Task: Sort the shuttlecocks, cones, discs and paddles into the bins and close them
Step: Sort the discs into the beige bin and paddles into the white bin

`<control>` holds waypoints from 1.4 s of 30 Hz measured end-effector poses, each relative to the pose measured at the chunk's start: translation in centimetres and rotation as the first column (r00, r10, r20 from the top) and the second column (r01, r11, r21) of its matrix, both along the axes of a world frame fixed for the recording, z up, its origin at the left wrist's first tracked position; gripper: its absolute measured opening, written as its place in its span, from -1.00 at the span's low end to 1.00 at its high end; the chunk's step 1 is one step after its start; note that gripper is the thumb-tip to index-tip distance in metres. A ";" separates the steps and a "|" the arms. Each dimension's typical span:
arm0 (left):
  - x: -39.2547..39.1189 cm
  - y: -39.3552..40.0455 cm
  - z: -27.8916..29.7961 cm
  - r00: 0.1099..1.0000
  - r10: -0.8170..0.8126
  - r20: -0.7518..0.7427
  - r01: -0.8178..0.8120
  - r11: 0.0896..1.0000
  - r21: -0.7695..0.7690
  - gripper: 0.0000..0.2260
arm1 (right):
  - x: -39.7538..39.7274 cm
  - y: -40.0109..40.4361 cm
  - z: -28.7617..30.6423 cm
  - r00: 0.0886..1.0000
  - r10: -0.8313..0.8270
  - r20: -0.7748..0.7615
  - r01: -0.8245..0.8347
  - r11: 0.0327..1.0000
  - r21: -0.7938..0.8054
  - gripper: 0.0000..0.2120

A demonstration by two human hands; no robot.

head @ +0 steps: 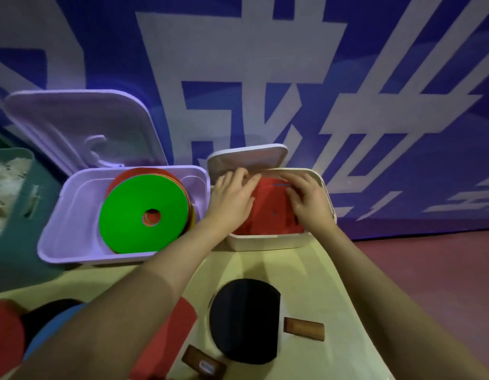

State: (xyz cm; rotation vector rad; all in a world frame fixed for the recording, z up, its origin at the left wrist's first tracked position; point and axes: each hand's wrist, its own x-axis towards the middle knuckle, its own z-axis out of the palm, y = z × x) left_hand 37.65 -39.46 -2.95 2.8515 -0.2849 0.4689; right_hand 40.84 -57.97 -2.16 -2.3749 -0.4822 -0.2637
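Two bare forearms rise from the bottom of the frame, and beneath them, at lower left, lie a red paddle (3, 333) and a blue shape (50, 331) I cannot identify, partly hidden by the left arm. Lower centre, on the cream table (334, 283), a second red paddle (166, 344) shows beside the arm with a brown handle (203, 364) at the bottom edge, and just right of it a black paddle (244, 320) lies flat with its handle (303, 328) pointing right. At far left of the frame stands a teal bin (26, 204) holding pale, blurred contents. Right of it sits the lilac bin (62, 223), its lid (81, 130) tipped back open, with a stack of discs inside; the top green disc (136, 212) leans against the right wall. Touching that bin on its right is the cream bin (265, 242), centre frame, its lid (247, 156) also raised, with a red paddle face (270, 212) inside. The left hand (232, 197) lies in this bin with fingers spread flat on the red face. The right hand (309, 200) rests on the same face with fingers bent; whether it pinches anything I cannot tell. A blue wall (347, 78) with white shapes fills the top, and red floor (430, 270) shows at right.
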 end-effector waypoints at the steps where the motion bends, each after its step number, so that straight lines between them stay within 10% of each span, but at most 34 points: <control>1: 0.1 -0.1 -0.2 0.999 0.015 -0.038 -0.013 0.999 0.044 -0.57 | 0.2 -0.1 -0.7 0.999 -0.009 -0.041 0.005 0.996 -0.090 -0.62; 22: -17.1 20.3 5.6 0.993 0.116 0.026 -0.116 0.993 0.008 -0.62 | -13.8 19.9 2.8 0.925 0.296 0.238 -0.296 0.954 -0.038 -0.72; 35: -30.1 33.8 -3.0 0.918 0.010 -0.397 -0.012 1.000 -0.001 -0.67 | -28.1 32.3 -8.5 0.969 0.041 -0.242 -0.109 0.956 -0.274 -0.69; 42: -31.4 31.7 -8.4 0.715 0.107 -0.691 -0.072 0.994 0.079 -0.38 | -31.5 31.4 -12.3 0.872 -0.264 -0.411 0.008 0.849 -0.529 -0.20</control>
